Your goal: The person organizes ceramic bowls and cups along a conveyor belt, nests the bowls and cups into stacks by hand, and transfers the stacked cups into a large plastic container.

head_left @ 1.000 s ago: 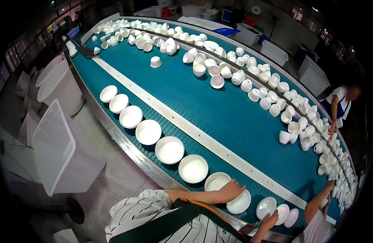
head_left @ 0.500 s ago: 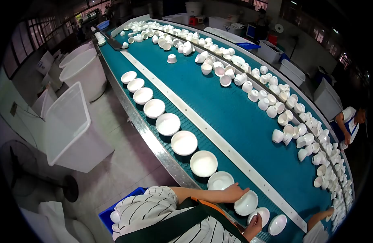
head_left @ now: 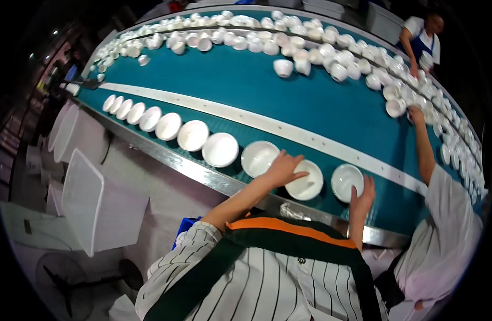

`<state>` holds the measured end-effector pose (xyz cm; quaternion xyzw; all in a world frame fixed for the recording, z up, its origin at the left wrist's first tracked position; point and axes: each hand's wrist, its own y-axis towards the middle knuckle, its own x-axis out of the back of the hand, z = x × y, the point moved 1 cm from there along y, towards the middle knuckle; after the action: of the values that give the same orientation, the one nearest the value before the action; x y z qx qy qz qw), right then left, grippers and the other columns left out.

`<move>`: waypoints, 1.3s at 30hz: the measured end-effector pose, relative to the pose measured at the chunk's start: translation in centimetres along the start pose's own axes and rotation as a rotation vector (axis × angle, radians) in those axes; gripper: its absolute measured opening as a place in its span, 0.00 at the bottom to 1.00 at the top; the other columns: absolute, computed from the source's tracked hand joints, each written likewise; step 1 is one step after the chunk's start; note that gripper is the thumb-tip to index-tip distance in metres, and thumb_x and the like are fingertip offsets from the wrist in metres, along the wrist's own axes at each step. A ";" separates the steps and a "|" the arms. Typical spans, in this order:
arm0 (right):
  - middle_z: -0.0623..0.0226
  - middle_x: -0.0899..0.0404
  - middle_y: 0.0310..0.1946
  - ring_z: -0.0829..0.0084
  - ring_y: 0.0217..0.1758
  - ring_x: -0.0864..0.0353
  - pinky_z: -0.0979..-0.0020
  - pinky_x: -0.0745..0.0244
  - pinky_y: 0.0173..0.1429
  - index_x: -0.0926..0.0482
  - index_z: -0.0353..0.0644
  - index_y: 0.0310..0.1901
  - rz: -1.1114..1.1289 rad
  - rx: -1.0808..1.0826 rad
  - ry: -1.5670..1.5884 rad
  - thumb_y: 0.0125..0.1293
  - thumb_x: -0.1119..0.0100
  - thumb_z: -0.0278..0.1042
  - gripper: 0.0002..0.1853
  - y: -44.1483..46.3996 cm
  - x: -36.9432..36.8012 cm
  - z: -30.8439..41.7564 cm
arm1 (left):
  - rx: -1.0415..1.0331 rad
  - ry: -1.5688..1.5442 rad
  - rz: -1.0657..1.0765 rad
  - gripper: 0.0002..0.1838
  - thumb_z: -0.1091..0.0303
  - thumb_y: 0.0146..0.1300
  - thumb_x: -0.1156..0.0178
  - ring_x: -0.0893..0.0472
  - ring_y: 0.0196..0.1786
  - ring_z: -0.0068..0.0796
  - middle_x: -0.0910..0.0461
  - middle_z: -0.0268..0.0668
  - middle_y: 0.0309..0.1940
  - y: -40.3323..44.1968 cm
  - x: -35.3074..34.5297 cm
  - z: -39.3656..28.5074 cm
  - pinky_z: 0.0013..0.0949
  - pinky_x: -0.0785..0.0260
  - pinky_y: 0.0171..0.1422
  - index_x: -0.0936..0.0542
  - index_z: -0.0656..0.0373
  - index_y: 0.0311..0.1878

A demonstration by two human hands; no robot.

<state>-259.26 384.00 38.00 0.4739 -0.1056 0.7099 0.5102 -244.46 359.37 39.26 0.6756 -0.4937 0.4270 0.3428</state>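
Note:
A row of white bowls stands along the near edge of the green belt (head_left: 235, 176). My left hand (head_left: 282, 168), fingers spread, lies between a white bowl (head_left: 258, 158) and the bowl to its right (head_left: 305, 181), touching their rims. At the right end of the row, my right hand (head_left: 362, 193) is at the right rim of another white bowl (head_left: 347, 181), its thumb over the near rim and its fingers apart along the outside. The bowls look empty and upright.
Many small white cups (head_left: 310, 51) crowd the belt's far side. A white divider strip (head_left: 246, 117) runs lengthwise. A co-worker's arm (head_left: 423, 139) reaches in at right; another person (head_left: 421, 40) stands across the belt. White bins (head_left: 104, 208) stand at left.
The view has swung to the right. My left hand has opened over the bowls, and my right hand has moved from a tilted bowl to the side of the end bowl.

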 end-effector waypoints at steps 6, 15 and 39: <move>0.41 0.25 0.45 0.47 0.47 0.24 0.57 0.27 0.48 0.36 0.37 0.63 0.215 -0.137 0.244 0.59 0.40 0.30 0.29 -2.7 0.4 -1.1 | 0.054 0.025 -0.019 0.14 0.73 0.58 0.45 0.24 0.42 0.52 0.20 0.50 0.33 0.1 -1.6 0.6 0.46 0.37 0.57 0.25 0.62 0.49; 0.51 0.21 0.40 0.56 0.40 0.21 0.61 0.25 0.43 0.28 0.39 0.56 0.208 -0.088 0.493 0.64 0.43 0.36 0.20 -1.9 1.3 -6.2 | -0.148 0.059 -0.183 0.18 0.69 0.55 0.38 0.25 0.44 0.52 0.22 0.50 0.36 2.4 -3.8 -8.8 0.50 0.38 0.60 0.25 0.64 0.49; 0.59 0.17 0.35 0.64 0.34 0.16 0.68 0.23 0.38 0.23 0.40 0.50 0.281 -0.038 0.762 0.65 0.45 0.34 0.14 4.2 5.9 -16.8 | -0.020 0.064 -0.187 0.23 0.70 0.51 0.35 0.27 0.48 0.50 0.23 0.48 0.43 8.6 -6.8 -16.3 0.46 0.39 0.57 0.26 0.62 0.53</move>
<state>-272.38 396.41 35.16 0.1486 0.0141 0.8955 0.4193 -257.59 373.98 39.89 0.7012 -0.4216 0.4095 0.4035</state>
